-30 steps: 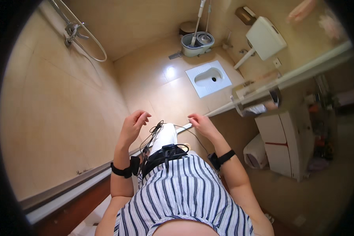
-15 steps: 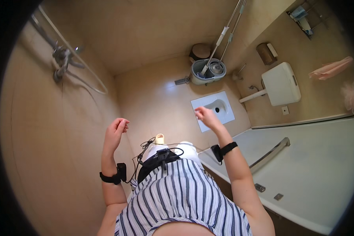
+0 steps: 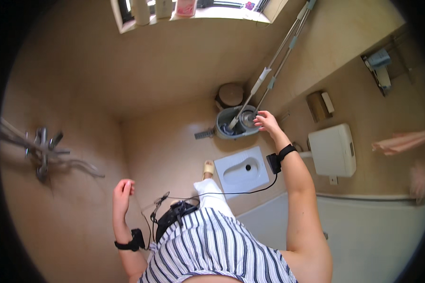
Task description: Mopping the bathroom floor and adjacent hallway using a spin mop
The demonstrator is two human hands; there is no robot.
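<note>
Right hand [image 3: 267, 121]: fingers loosely spread, stretched far right, just beside the mop handle [image 3: 274, 66], holding nothing.
Mop bucket [image 3: 236, 123]: on the far floor, beyond the squat toilet [image 3: 243, 169].
Left hand [image 3: 123, 193]: loosely curled, empty, near left.

Glossy grey plastic mop bucket [image 3: 236, 123], metal mop handle [image 3: 282, 52], smooth white ceramic squat toilet [image 3: 243, 170], matt beige floor tiles [image 3: 170, 141].
</note>
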